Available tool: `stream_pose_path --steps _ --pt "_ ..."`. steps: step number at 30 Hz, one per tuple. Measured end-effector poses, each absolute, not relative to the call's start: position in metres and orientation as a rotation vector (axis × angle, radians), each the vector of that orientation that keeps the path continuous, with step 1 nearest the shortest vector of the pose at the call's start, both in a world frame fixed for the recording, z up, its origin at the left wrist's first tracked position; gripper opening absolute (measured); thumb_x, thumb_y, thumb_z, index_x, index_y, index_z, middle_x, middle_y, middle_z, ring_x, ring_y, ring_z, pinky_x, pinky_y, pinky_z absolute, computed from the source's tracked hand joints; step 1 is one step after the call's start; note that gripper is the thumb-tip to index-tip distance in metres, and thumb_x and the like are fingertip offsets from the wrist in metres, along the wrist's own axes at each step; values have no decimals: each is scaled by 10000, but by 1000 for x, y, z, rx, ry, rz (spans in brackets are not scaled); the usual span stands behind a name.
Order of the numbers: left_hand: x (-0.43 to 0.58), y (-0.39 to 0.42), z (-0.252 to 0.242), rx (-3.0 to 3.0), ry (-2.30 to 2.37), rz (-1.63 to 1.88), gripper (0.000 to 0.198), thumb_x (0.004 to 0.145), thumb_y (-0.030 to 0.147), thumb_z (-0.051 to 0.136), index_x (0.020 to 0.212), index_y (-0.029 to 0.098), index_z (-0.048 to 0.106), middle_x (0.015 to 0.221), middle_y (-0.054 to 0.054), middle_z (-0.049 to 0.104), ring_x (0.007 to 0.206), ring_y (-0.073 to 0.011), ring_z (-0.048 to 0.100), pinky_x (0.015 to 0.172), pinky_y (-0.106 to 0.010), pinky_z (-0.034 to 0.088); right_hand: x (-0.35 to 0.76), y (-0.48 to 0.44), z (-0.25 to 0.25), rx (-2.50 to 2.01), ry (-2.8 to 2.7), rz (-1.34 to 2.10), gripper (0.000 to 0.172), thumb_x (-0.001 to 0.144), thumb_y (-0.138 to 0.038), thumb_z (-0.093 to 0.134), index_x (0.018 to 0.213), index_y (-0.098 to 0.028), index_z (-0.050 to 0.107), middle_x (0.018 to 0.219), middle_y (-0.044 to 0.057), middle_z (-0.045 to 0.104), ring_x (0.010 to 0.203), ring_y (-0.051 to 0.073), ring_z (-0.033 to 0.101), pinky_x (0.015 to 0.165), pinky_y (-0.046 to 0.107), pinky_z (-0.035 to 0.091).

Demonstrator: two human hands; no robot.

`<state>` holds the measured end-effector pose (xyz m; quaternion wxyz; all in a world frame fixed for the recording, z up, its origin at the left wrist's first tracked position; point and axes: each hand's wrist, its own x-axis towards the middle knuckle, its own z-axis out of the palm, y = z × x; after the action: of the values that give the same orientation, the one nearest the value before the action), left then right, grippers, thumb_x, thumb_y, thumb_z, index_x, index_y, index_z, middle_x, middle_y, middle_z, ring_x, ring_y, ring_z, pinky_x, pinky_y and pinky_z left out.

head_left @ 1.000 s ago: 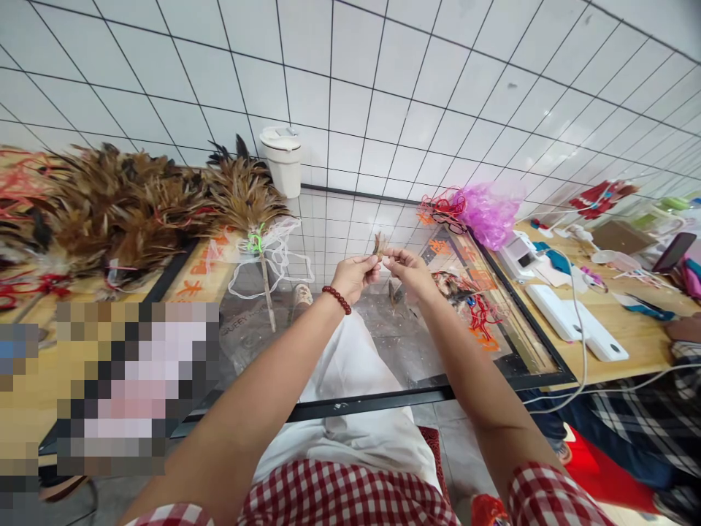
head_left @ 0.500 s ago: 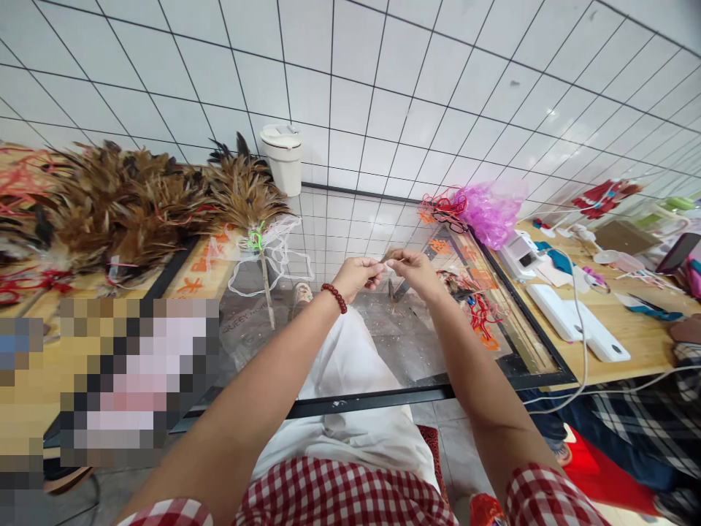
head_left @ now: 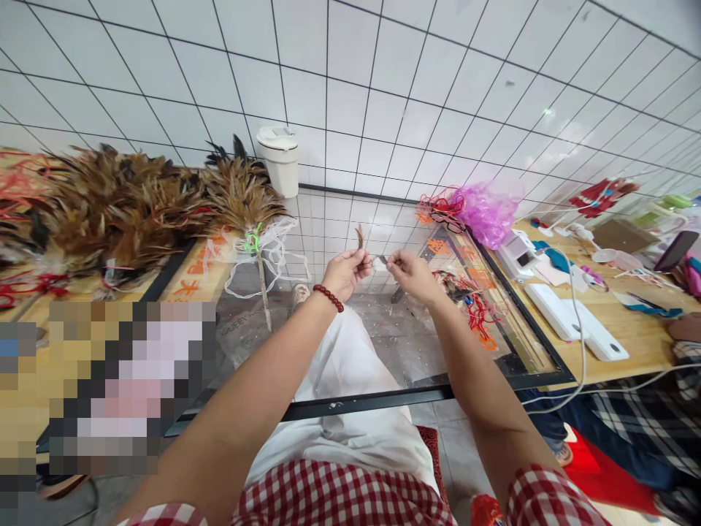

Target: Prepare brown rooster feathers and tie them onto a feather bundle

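Left hand [head_left: 344,272]: grasping small brown feather [head_left: 360,237], upright. Right hand [head_left: 410,271]: pinching tiny pale item [head_left: 382,260], possibly feather quill. Both above black-framed glass-topped counter [head_left: 383,351].

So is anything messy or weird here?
A white cable droops off the wooden table's front edge on the right, loose enough to snag. Small scraps seem to speckle the glass table. Nothing looks broken.

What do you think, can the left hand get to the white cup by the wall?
Probably yes, with a stretch. The left hand is raised, and the way back to the white cup looks free above the glass table. But it is pinching a small feather, so it is busy.
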<state>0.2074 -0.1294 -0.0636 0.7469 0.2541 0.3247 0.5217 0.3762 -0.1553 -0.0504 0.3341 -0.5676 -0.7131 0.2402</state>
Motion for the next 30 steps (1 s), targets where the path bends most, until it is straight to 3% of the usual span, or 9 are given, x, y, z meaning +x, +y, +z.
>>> stream_pose_path --steps 3,5,9,17,23,27,30 --pt "210 -132 -64 593 732 1122 91 804 126 680 736 78 643 689 -69 660 620 -101 637 652 -232 534 367 -154 -52 -1275 -1427 1049 199 765 -378 611 763 -190 544 654 0 591 561 118 524 549 243 402" --pt "212 -134 -64 634 753 1084 92 783 141 707 743 77 654 710 -85 678 627 -125 657 654 -255 541 362 -154 -52 -1199 -1313 1140 238 698 -386 675 701 -191 538 615 -18 561 524 94 468 513 229 359" --pt "214 -136 -63 694 801 1010 99 759 149 732 786 67 682 714 -107 695 602 -149 667 605 -264 540 356 -153 -57 -1138 -1277 1057 257 639 -376 730 660 -192 552 614 -46 486 542 77 373 518 224 313" --pt "210 -136 -65 878 753 933 152 738 177 751 670 78 657 561 -37 589 449 -74 515 434 -192 413 367 -147 -64 -1243 -1470 792 252 635 -391 729 762 -197 629 642 -44 426 605 104 369 576 243 321" --pt "210 -137 -65 967 788 871 228 796 168 684 593 97 611 525 -26 558 421 -62 479 411 -185 364 367 -156 -57 -1129 -1409 1344 368 646 -467 736 859 -184 636 684 -30 521 551 77 373 511 223 286" --pt "209 -139 -62 1045 784 761 115 793 139 679 698 75 670 527 -26 575 433 -71 500 419 -189 370 372 -154 -50 -1174 -1454 1107 322 647 -457 725 783 -176 647 658 -10 580 582 102 462 548 234 344" --pt "210 -139 -63 1014 796 806 95 794 148 682 736 73 677 534 -21 582 425 -66 493 435 -194 386 394 -154 -35 -1484 -1581 660 238 727 -400 631 779 -172 679 705 25 629 643 136 527 612 257 387"
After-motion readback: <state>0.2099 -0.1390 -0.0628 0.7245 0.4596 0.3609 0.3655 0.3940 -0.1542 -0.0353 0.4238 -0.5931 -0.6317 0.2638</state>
